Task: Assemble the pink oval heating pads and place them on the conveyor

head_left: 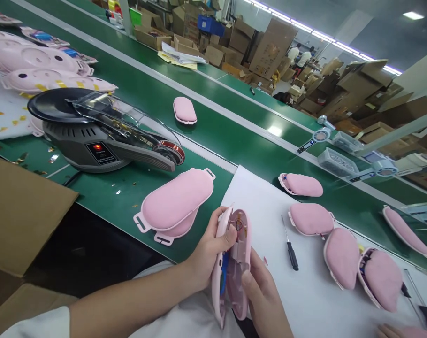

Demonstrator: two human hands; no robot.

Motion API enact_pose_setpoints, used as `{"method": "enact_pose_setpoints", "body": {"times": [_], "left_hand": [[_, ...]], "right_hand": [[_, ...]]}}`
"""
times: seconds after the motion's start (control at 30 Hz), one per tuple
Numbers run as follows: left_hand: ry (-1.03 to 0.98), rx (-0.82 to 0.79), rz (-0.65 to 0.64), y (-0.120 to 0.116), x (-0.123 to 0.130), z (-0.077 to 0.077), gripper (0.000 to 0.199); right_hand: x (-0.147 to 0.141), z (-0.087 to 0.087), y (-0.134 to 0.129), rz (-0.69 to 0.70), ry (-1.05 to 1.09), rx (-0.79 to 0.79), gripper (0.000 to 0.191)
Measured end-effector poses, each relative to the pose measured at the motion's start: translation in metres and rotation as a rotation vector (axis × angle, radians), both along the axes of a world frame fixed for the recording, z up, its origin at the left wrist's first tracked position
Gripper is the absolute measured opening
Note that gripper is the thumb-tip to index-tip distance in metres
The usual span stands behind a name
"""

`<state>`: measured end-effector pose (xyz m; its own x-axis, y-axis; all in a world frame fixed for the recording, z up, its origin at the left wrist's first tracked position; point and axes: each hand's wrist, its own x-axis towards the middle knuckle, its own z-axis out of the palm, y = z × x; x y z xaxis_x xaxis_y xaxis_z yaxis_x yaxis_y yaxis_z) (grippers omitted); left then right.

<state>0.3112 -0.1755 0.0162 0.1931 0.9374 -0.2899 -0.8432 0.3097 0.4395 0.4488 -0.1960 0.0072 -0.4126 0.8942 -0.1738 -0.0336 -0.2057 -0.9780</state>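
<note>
A pink plastic device casing point(240, 281) is held upright and partly opened like a clamshell in front of me. My left hand point(208, 249) is closed around its left half, the thumb reaching inside near thin wires. My right hand point(264, 293) grips the right half, thumb on the rim and fingers behind. A blue part shows in the gap between the halves. To the left, two stacked pink padded casings point(178, 199) with slotted end tabs lie on the green bench. A screwdriver point(290, 249) with a black handle rests on the white sheet to the right.
A tape dispenser point(104, 136) with a lit red switch stands left. Several pink casings point(342, 258) lie right; another casing point(185, 110) sits on the green conveyor point(234, 115). More screwdrivers and part of another person's hand point(392, 331) are lower right. A cardboard box point(23, 216) is left.
</note>
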Motion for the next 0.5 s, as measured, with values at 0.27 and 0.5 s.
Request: {"method": "enact_pose_setpoints", "body": {"times": [0.27,0.5], "left_hand": [[0.190,-0.020,0.030,0.003,-0.003,0.009,0.083],[0.333,-0.058,-0.050,0.007,-0.007,0.027,0.094]], "right_hand": [[-0.021,-0.002,0.001,-0.109,-0.016,-0.003,0.076],[-0.036,-0.035,0.002,-0.337,0.120,0.040,0.076]]}}
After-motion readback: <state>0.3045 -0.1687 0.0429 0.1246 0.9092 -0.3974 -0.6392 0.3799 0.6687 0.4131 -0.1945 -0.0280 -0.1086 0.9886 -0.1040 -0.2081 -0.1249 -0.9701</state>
